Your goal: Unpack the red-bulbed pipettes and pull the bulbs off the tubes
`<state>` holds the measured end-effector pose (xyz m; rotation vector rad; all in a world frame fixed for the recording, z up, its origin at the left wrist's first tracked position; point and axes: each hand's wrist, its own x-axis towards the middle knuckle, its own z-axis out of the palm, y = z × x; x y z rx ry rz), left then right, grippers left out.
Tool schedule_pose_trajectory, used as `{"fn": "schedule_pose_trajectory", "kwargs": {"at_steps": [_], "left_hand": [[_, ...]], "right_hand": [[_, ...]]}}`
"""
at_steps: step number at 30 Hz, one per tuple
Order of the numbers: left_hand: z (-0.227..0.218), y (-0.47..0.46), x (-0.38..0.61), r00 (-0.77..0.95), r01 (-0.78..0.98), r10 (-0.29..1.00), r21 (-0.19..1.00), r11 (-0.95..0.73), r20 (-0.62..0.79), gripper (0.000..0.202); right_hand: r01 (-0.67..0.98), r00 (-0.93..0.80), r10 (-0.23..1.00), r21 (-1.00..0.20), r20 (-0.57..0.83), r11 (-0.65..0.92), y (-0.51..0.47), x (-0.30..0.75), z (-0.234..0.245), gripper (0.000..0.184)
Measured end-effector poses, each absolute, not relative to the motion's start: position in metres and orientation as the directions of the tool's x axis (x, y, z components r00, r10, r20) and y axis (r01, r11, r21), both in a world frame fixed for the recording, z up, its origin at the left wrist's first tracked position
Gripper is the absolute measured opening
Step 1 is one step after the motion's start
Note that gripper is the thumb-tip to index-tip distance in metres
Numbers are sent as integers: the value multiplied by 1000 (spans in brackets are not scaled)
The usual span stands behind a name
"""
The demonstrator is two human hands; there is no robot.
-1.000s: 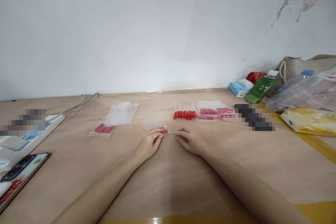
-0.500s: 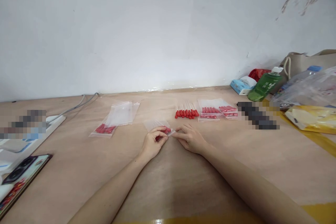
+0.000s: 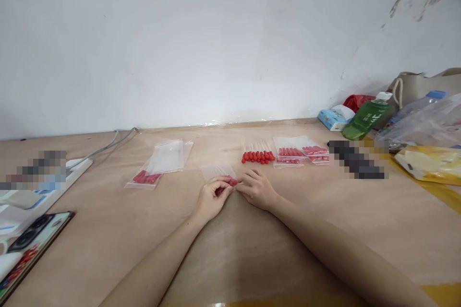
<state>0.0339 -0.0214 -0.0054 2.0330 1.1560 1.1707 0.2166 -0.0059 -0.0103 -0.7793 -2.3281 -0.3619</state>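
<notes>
A small clear zip bag (image 3: 219, 171) lies flat in the middle of the table, with red-bulbed droppers (image 3: 232, 181) inside its near end. My left hand (image 3: 215, 196) pinches the near edge of this bag between thumb and fingers, partly hiding the red bulbs. At the bag's right corner, my right hand (image 3: 257, 190) has its thumb and index fingertip closed on the edge, the other fingers loosely bent. Beyond the right hand lies a row of loose droppers (image 3: 258, 157), red bulbs toward me and clear stems pointing to the wall.
Filled zip bags (image 3: 291, 154) lie right of the loose droppers. On the left, clear bags (image 3: 167, 156) overlap a bag of red bulbs (image 3: 144, 177). A phone (image 3: 34, 244) and a power strip (image 3: 81, 168) sit far left. A green bottle (image 3: 366, 117) and tissue pack (image 3: 334, 119) stand right.
The fingers have shifted slightly along the bag's near edge, and the left thumb now sits closer to the right fingertips. The view has drifted a little; other things stay put.
</notes>
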Motion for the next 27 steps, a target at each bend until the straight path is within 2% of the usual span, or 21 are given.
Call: {"fn": "schedule_pose_trajectory", "kwargs": {"at_steps": [7, 12, 15, 20, 27], "left_hand": [[-1, -25, 36, 398, 474, 801, 646, -598, 448, 14], [1, -24, 38, 423, 510, 797, 614, -603, 431, 13], [1, -22, 40, 401, 506, 824, 653, -563, 400, 13], [1, -20, 41, 355, 487, 874, 732, -476, 332, 14], [-1, -21, 44, 311, 518, 864, 691, -504, 396, 16]], "right_hand": [[614, -599, 467, -2, 651, 789, -8, 220, -12, 21], [617, -610, 458, 25, 647, 787, -7, 218, -11, 21], [627, -609, 469, 26, 640, 779, -8, 217, -12, 20], [626, -591, 532, -72, 606, 777, -12, 215, -11, 19], [598, -616, 583, -168, 530, 784, -16, 211, -7, 21]]}}
